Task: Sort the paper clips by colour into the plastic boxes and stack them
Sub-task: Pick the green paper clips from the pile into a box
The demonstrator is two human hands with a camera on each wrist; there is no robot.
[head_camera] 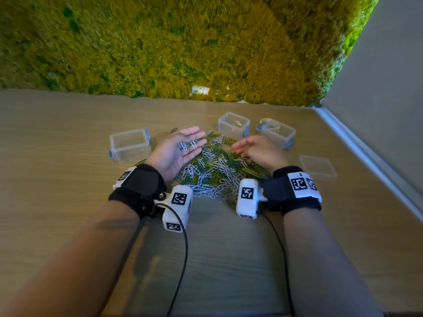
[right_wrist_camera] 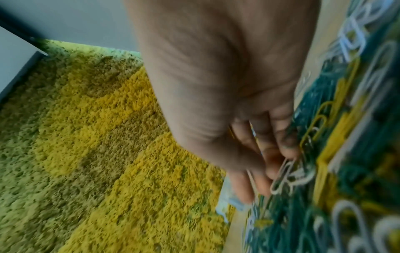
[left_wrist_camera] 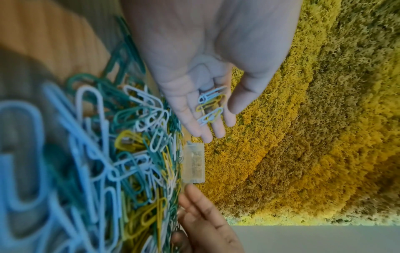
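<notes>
A mixed pile of white, green and yellow paper clips (head_camera: pixel 217 172) lies on the wooden table. My left hand (head_camera: pixel 180 147) is held palm up over the pile's left edge, fingers straight, with a few clips (left_wrist_camera: pixel 211 106) lying on them, white and yellow. My right hand (head_camera: pixel 254 149) is over the pile's right part, its fingertips (right_wrist_camera: pixel 264 184) down at the clips beside a white clip (right_wrist_camera: pixel 290 174); blur hides whether they pinch anything. Three clear plastic boxes stand open: one at the left (head_camera: pixel 130 145), one behind the pile (head_camera: pixel 233 125), one at the right (head_camera: pixel 278 133).
A clear lid (head_camera: pixel 318 167) lies flat on the table to the right of my right hand. A moss-covered wall (head_camera: pixel 183 53) rises behind the table, and a grey wall with a metal rail (head_camera: pixel 366 156) borders it on the right.
</notes>
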